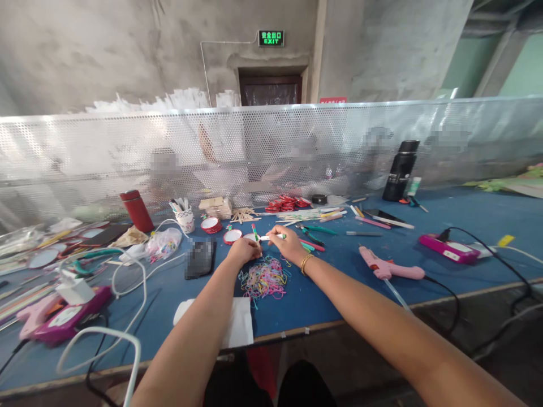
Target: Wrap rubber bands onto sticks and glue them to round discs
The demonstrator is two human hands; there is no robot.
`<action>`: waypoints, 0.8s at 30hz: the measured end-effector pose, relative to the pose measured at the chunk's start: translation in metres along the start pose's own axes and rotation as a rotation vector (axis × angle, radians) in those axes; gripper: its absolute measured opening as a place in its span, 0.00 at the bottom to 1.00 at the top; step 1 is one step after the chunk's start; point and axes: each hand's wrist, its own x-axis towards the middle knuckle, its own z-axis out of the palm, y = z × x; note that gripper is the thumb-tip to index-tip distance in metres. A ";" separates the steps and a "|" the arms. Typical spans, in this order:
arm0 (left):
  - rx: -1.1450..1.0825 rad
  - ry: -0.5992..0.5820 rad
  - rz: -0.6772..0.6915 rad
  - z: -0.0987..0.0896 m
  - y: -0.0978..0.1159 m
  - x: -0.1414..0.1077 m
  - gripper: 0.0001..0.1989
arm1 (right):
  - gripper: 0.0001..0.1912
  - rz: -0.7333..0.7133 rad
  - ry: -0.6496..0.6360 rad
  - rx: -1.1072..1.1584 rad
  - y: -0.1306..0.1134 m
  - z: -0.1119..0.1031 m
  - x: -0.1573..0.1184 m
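Note:
Over the middle of the blue table [297, 311], my left hand [244, 252] is closed on a small narrow stick [255, 232] with red and green on it, held upright. My right hand [289, 242] pinches a white marker pen [280, 236] with a green end. The pen's left tip points at the stick; whether they touch is too small to tell. Just below both hands lies a tangled heap of colourful elastic bands [263, 278]. A round red-rimmed piece with a white face [232, 236] is beside my left hand.
A phone [200, 260] and white paper [241, 322] lie at left. Behind are a cup of pens [184, 219], a red flask [136, 209] and red round pieces [286, 203]. On the right are pliers [320, 230], a pink glue gun [390, 265] with its cord, and a black bottle [400, 172].

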 end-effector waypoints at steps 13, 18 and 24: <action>0.020 0.001 -0.001 0.000 0.002 -0.001 0.04 | 0.09 0.012 -0.013 -0.018 -0.002 0.000 -0.001; 0.031 0.001 0.002 0.000 0.003 -0.002 0.03 | 0.10 -0.002 -0.023 -0.029 -0.002 0.001 -0.001; 0.023 0.007 -0.024 0.000 0.007 -0.005 0.04 | 0.09 0.001 -0.010 -0.021 -0.001 -0.001 -0.001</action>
